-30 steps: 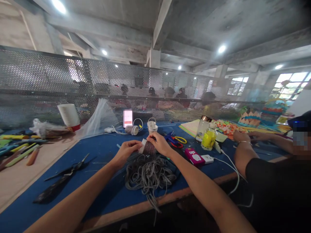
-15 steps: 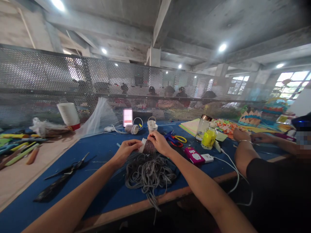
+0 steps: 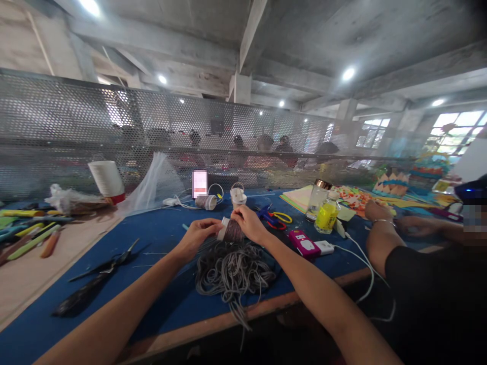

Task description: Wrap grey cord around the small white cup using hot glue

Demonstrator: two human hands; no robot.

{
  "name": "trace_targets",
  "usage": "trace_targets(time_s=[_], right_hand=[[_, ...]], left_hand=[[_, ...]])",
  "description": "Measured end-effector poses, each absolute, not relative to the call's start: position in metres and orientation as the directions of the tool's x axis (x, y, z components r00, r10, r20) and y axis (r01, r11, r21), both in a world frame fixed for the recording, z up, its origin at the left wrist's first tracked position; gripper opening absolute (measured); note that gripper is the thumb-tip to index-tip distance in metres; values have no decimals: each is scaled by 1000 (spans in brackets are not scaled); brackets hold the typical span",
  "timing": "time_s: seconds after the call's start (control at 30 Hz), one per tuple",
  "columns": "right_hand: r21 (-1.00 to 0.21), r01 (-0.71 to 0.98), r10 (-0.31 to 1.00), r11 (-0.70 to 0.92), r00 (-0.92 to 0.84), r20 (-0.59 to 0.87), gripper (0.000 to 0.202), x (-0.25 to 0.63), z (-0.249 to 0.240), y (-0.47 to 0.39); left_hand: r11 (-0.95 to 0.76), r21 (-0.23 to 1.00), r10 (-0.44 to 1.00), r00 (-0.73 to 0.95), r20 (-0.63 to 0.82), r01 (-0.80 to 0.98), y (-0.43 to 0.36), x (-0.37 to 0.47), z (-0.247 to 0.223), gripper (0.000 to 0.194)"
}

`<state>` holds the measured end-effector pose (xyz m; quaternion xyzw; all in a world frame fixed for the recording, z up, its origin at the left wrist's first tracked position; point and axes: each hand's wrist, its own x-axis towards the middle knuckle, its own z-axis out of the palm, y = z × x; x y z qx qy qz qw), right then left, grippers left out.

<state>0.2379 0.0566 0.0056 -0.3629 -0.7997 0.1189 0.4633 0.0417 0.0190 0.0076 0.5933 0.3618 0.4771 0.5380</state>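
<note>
A small white paper cup (image 3: pixel 233 231), wrapped round with grey-brown cord, lies tilted between my hands. My left hand (image 3: pixel 201 233) pinches its bare white rim from the left. From the right, my right hand (image 3: pixel 247 220) has its fingers closed at the top of the wrapped part; whether they press the cord or the cup itself I cannot make out. Just below sits a loose heap of grey cord (image 3: pixel 236 271), its ends trailing over the table's front edge. Behind stand another cord-wrapped cup (image 3: pixel 206 202), lying on its side, and a small white basket with a handle (image 3: pixel 238 196).
Long-handled black scissors (image 3: pixel 101 279) lie left. A stack of paper cups (image 3: pixel 107 180), a lit phone (image 3: pixel 200 183) and a perforated metal screen (image 3: pixel 163 116) are behind. Right are coloured scissors (image 3: pixel 272 219), a magenta power bank (image 3: pixel 303 244), a yellow bottle (image 3: pixel 327 215) and a co-worker's arm (image 3: pixel 384 238).
My hands and the wrapped cup stay almost in place. At the right, the co-worker's farther hand has shifted slightly.
</note>
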Motion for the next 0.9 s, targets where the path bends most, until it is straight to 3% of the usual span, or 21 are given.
trace_targets(time_s=[0.9], right_hand=[[-536,476,704,697,-311,639,7,238,5,57]], left_hand=[[-167,982,944,275,184,-82,20,42,6,23]])
